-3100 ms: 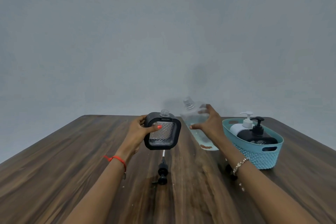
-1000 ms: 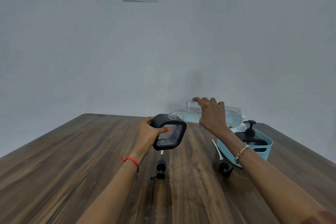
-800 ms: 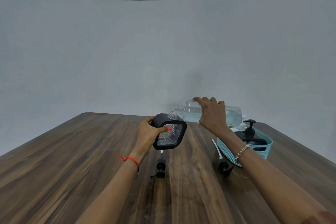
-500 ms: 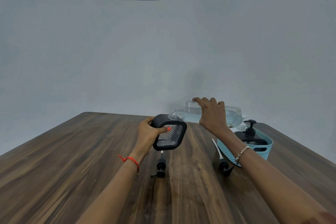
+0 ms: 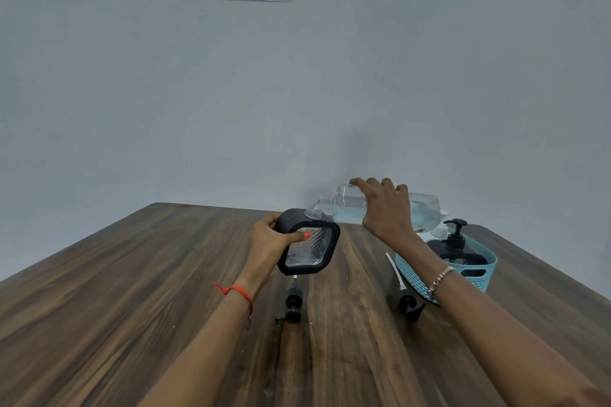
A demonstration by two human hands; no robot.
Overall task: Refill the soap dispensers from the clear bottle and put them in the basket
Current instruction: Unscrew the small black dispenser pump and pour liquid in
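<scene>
Soap [image 5: 347, 218] lies pale blue in the clear bottle [image 5: 425, 208]. In the head view we see that bottle held nearly flat in the air. Our right hand [image 5: 385, 208] grips its middle from the top, fingers curled round it. The open mouth points to nine o'clock and sits right at the small neck of the dispenser [image 5: 309, 243]. Our left hand [image 5: 269, 241] holds the dispenser up off the table [image 5: 132, 291], tipped a bit. The thumb lies across its clear front and the fingers go round the black side. We cannot tell if soap is running right now.

The basket [image 5: 477, 277] stands on the table at three o'clock from the dispenser, with a second dispenser [image 5: 456, 249] inside, pump on. A loose pump [image 5: 293, 302] lies at six o'clock, under the dispenser. The other pump [image 5: 408, 304] lies just beside the basket, at its nine o'clock.

We think the bottle is thin and squashy, so a hard squeeze could make soap jump out. Its middle is a good place to hold. The dispenser looks stiff. It should get heavier as it fills, and spilled soap would make it slippery, so we should hold its flat sides. The neck is small, so we should pour slowly.
</scene>
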